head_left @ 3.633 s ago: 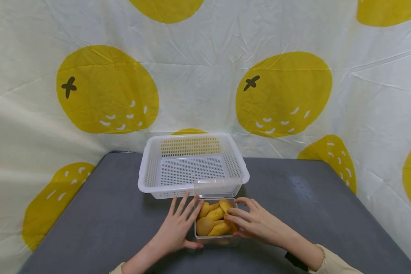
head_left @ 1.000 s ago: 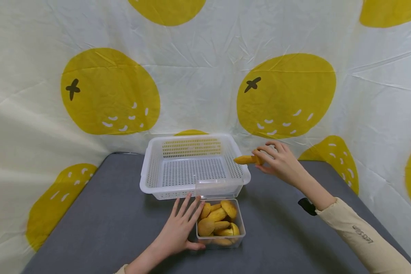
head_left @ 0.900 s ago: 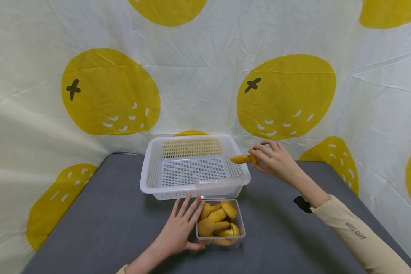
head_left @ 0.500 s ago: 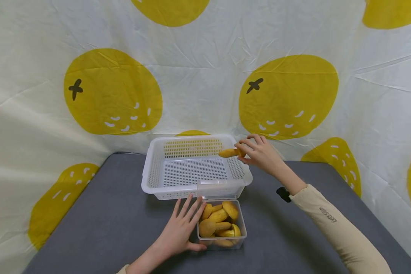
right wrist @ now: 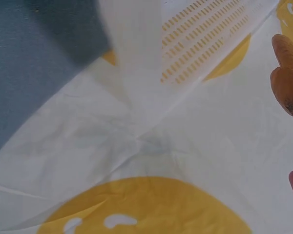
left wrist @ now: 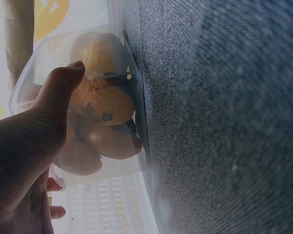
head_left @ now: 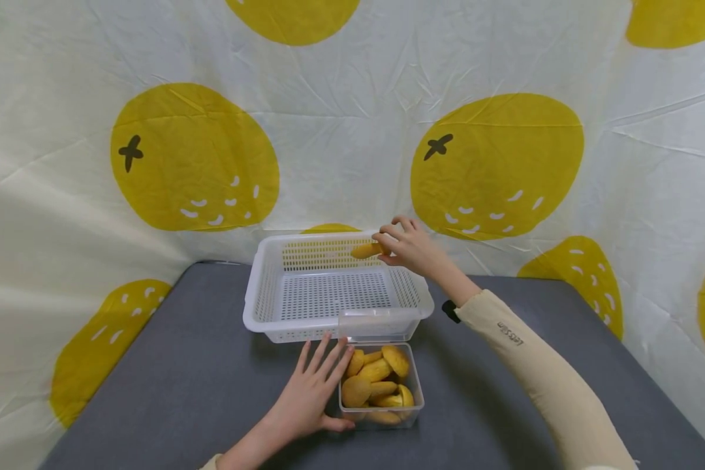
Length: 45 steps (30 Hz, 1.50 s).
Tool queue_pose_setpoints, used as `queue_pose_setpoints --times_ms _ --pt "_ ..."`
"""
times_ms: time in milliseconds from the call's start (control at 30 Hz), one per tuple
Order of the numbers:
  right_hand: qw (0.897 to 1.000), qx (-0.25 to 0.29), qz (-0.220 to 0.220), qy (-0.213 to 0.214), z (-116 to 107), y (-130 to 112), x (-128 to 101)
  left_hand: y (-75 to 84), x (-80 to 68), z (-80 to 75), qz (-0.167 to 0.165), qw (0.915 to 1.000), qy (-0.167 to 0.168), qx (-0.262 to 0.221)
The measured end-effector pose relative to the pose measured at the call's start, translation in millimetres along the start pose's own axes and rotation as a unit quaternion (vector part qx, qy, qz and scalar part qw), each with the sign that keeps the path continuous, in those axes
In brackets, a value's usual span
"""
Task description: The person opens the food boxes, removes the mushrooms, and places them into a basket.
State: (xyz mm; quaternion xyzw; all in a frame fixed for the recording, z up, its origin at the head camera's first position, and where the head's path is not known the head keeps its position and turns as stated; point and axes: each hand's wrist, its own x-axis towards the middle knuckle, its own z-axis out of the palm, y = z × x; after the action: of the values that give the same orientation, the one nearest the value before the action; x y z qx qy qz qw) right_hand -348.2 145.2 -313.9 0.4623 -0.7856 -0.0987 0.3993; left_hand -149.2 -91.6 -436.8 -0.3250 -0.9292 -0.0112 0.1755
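You pinch a little yellow cake (head_left: 367,250) in your right hand (head_left: 410,246), fingers closed tight on its end. It is long and round, soft-looking and golden brown. It hangs in the air over the far right corner of the white basket (head_left: 282,326). The basket is hard plastic, shaped like a box, with lots of small holes in its floor and walls. Half a second ago the cake was lower and more to the right, near the basket's right wall; a second ago it was outside the basket.

Just in front of the basket sits a small clear plastic tub (head_left: 412,411) with more yellow cakes (head_left: 376,385) piled inside. Your left hand (head_left: 311,395) rests flat against the tub's left side, fingers straight and spread, thumb at the near corner. It has not moved. Everything sits on a gray, cloth-like table (head_left: 170,378), with a wrinkly cream sheet (head_left: 341,143) with big yellow fruit shapes behind.
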Motion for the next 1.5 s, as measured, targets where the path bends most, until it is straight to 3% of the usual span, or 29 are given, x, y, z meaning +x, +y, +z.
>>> queue_pose_setpoints --times_ms 500,800,1500 --pt "0.997 -0.028 -0.037 -0.06 11.2 -9.3 40.0 1.5 2.2 -1.2 -0.007 0.9999 -0.015 -0.001" --pt "0.997 -0.023 -0.035 -0.064 15.2 -9.8 50.4 1.4 2.1 -2.1 -0.009 0.9998 -0.016 -0.003" --pt "0.999 -0.007 -0.012 -0.029 6.6 -3.1 31.3 0.9 -0.2 -1.8 -0.003 1.0 -0.006 0.004"
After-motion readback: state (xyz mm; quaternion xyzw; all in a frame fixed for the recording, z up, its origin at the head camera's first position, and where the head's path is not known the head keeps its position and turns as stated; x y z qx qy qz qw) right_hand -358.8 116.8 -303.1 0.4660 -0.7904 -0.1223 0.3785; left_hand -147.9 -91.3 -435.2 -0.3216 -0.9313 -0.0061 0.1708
